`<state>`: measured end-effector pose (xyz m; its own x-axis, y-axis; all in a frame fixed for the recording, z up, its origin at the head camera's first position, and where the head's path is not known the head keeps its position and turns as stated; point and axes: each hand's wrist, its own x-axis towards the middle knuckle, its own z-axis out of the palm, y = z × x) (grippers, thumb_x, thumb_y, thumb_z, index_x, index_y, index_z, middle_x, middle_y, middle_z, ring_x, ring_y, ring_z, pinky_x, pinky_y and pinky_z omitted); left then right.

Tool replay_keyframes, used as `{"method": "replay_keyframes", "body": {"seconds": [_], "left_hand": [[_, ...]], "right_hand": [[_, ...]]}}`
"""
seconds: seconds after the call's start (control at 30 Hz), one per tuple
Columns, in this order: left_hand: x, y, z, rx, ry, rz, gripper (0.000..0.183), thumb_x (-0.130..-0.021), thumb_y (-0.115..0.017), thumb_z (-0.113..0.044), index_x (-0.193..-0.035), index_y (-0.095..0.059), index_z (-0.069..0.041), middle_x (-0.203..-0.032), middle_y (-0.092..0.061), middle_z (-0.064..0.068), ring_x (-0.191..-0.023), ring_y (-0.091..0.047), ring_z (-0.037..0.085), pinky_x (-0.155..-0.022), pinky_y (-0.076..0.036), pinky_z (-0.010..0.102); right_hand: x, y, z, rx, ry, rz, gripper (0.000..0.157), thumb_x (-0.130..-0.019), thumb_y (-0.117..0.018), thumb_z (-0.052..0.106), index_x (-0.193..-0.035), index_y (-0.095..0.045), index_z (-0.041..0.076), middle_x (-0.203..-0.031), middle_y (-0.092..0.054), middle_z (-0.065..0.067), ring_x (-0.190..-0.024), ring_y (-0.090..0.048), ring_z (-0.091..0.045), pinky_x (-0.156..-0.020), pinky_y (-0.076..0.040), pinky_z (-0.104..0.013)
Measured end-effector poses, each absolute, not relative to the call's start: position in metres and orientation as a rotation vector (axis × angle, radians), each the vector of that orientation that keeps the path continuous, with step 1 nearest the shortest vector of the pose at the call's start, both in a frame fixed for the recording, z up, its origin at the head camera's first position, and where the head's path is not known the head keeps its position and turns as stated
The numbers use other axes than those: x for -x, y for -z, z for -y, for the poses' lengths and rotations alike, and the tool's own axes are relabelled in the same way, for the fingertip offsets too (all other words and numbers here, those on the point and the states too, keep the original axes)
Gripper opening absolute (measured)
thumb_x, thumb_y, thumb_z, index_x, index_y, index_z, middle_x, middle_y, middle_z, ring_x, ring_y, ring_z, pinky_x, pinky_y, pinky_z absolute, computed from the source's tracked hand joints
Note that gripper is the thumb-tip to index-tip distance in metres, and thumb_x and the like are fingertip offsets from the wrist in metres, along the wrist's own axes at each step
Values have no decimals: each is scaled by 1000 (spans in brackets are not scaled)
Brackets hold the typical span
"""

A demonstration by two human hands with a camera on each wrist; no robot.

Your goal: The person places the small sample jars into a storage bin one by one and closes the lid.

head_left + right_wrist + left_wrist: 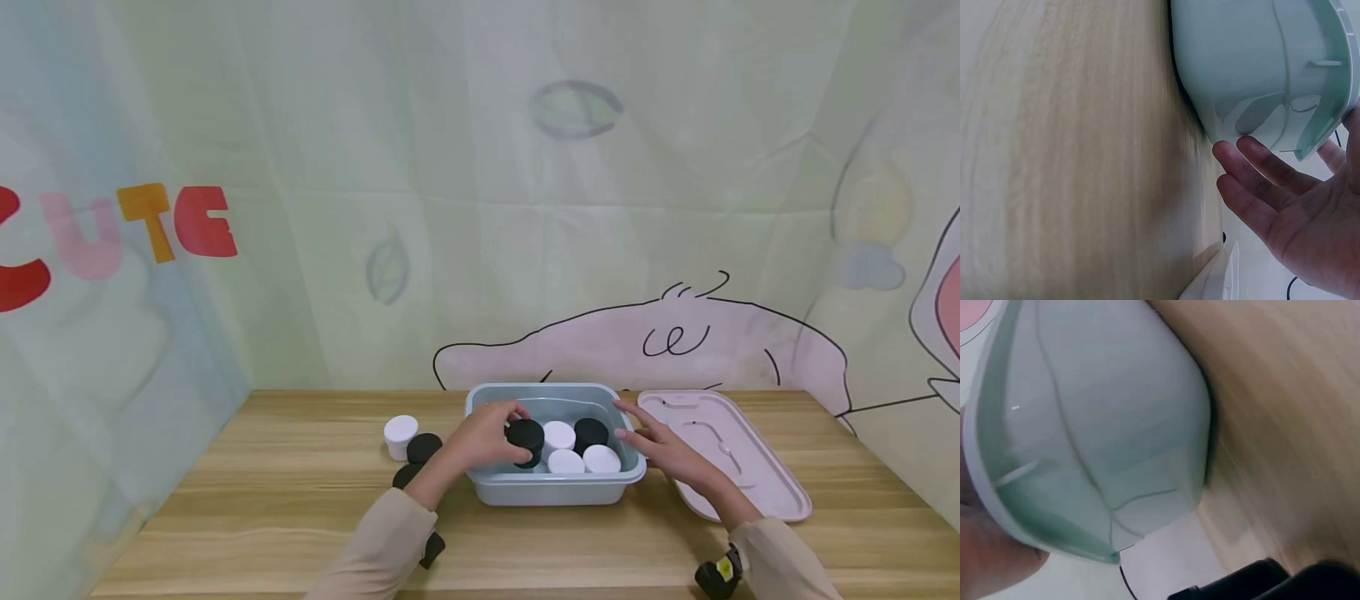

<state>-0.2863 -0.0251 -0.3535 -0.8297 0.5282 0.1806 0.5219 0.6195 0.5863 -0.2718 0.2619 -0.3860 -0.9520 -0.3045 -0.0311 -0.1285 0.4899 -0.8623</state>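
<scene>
Left hand [483, 437] pinched a black jar [528, 433] in the left end of the tub [551, 493]; right hand [663, 442], fingers spread, held nothing near its right rim. A slack pinch risked knocking the white jar [559, 437] alongside.

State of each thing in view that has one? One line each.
Tub: upright, uncovered, partly filled.
Lid: off, lying right of the tub.
Left hand: gripping a black container at the tub.
Right hand: fingers extended, at the tub's side.
White containers in tub: three visible, ungripped.
White container outside: standing, ungripped.
</scene>
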Motion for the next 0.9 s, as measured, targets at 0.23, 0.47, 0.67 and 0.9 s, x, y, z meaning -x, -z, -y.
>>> {"method": "replay_keyframes", "body": {"seconds": [0.23,0.47,0.67,0.9], "left_hand": [[289,357,15,-942,-773,-2838,38,-68,-77,-15,-101,-59,-8,-98,-62,6,-89,-55,17,-79,-45,29],[290,360,9,-965,-599,-2797,33,-71,-75,-10,-100,-59,-6,-96,-61,4,-81,-50,13,-77,-43,25],[292,358,9,-957,-589,-2724,30,-73,-73,-9,-98,-57,-6,-94,-60,5,-81,-48,13,-76,-42,24],[290,353,11,-898,-606,-2650,25,-78,-69,-10,-100,-57,-9,-98,-58,3,-87,-51,14,-79,-44,26]], "right_hand": [[272,387,-261,325,1445,-2573,60,-94,-46,34,-145,-19,16,-139,-27,-31,-121,-37,-45,-88,-43,-52],[272,387,-261,310,1447,-2573,60,-94,-46,35,-145,-19,17,-140,-25,-30,-122,-37,-45,-87,-44,-51],[273,387,-261,318,1450,-2569,60,-94,-46,34,-145,-19,17,-141,-24,-30,-122,-36,-45,-87,-44,-52],[272,387,-260,316,1451,-2565,59,-95,-46,33,-145,-19,17,-141,-24,-30,-123,-35,-46,-87,-44,-52]]}}
